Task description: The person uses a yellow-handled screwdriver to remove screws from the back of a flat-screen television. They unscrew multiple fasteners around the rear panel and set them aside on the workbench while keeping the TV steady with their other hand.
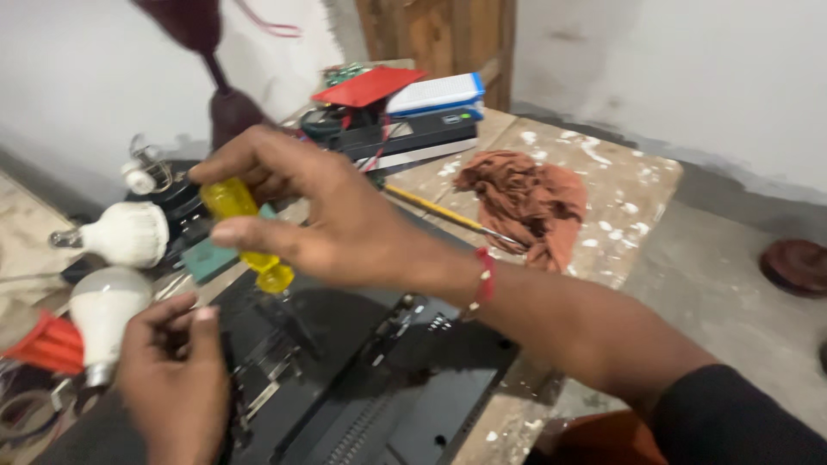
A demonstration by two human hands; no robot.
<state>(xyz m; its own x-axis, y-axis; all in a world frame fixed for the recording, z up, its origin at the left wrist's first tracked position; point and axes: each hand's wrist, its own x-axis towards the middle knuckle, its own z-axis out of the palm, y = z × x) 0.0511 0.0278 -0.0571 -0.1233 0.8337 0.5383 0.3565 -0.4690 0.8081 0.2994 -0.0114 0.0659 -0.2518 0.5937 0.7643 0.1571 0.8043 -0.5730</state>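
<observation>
The right hand (pixel 332 215) is clenched around the yellow screwdriver handle (pixel 245 231), holding it above the black plastic casing (pixel 379 379) that lies on the surface (pixel 620 189). The handle looks stiff, light and smooth, best gripped round its middle. The left hand (pixel 177 375) curls its fingertips together near the casing's left side; whether it pinches anything I cannot tell. White bulbs (pixel 116 271) crowd the left; an orange cloth (pixel 525 202) lies far right, with open room beyond toward the surface's edge.
</observation>
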